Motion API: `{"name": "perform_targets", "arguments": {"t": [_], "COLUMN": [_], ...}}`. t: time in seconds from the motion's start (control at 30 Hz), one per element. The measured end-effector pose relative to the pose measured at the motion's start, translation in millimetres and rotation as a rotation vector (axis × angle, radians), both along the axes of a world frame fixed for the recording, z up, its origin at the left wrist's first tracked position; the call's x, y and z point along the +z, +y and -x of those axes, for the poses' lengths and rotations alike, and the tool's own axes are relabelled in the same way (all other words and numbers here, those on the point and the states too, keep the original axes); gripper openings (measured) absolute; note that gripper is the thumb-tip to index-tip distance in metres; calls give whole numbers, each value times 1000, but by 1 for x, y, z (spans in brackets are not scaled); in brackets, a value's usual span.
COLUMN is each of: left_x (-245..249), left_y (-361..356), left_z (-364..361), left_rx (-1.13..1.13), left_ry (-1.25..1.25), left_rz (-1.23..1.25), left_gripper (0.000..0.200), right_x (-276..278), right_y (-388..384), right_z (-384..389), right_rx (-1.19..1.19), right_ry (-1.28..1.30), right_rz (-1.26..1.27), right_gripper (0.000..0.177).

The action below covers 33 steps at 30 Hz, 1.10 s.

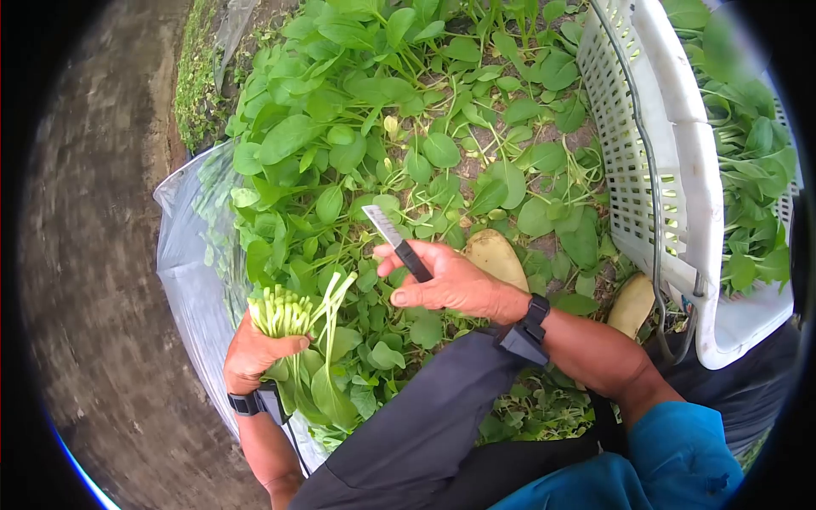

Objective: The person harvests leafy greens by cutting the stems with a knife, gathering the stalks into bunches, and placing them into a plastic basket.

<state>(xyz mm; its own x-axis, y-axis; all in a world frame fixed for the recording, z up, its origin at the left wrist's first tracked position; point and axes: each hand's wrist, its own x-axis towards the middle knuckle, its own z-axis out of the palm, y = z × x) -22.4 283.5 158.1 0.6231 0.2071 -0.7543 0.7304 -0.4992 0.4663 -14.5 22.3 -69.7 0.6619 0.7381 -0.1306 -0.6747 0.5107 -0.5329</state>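
Note:
My left hand [251, 353] is closed around a bunch of leafy greens [284, 313], with the pale cut stem ends pointing up and the leaves hanging below. A couple of longer stems stick out to the right of the bunch. In my right hand [459, 282] is a snap-off utility knife [399, 244] with a black handle, its blade bare and angled up to the left. The knife is apart from the bunch, above the growing greens [340, 153].
At the right stands a white slatted plastic basket [680, 161] with a wire handle [650, 170], holding cut greens [756, 170]. Clear plastic sheeting [191, 246] edges the bed on the left, beside a bare dirt path [102, 255]. My shoes [495, 257] are among the plants.

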Motion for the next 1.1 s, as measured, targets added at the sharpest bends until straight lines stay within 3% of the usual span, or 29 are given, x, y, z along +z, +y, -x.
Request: {"name": "perform_targets", "arguments": {"t": [0.07,0.1,0.13,0.23,0.33,0.43,0.47,0.53,0.6,0.63,0.67,0.87,0.97,1.1], "left_x": [-6,-12,-19,-39,-49,-45,-43,-35,-39,-43,-48,-70,-78,-84], "left_y": [-12,-16,-18,-26,-33,-39,-45,-68,-76,-78,-81,-79,-76,-88], "left_z": [-5,-7,-9,-12,-16,-23,-25,-31,-35,-36,-39,-44,-43,-45], "left_rx": [26,15,5,-12,-21,-286,-288,-449,-431,-404,-377,-369,-130,-58], "left_ry": [-23,14,53,55,52,-142,-143,-516,-532,-468,-403,-281,-126,-99], "left_rz": [54,100,147,168,168,-230,-229,-500,-434,-280,-127,34,254,421], "left_gripper": [51,53,55,60,57,36,36,32,33,34,35,40,51,57], "right_x": [18,29,32,42,25,14,7,4,21,27,29,31,27,30], "right_y": [11,12,12,12,9,-1,0,6,-1,-3,-2,-3,0,7], "right_z": [-2,-4,-6,-12,-15,-26,-27,-25,-26,-27,-27,-29,-27,-22], "right_rx": [-150,-230,-234,-323,-329,-387,-438,-486,-312,-266,-270,-381,-436,-506], "right_ry": [-107,-86,-91,-57,-80,-123,-195,-263,-290,-243,-243,-79,-104,-25], "right_rz": [-8,-20,-17,100,218,356,447,462,427,398,400,241,297,298], "right_gripper": [76,61,61,21,17,15,15,13,14,14,14,19,21,20]}}
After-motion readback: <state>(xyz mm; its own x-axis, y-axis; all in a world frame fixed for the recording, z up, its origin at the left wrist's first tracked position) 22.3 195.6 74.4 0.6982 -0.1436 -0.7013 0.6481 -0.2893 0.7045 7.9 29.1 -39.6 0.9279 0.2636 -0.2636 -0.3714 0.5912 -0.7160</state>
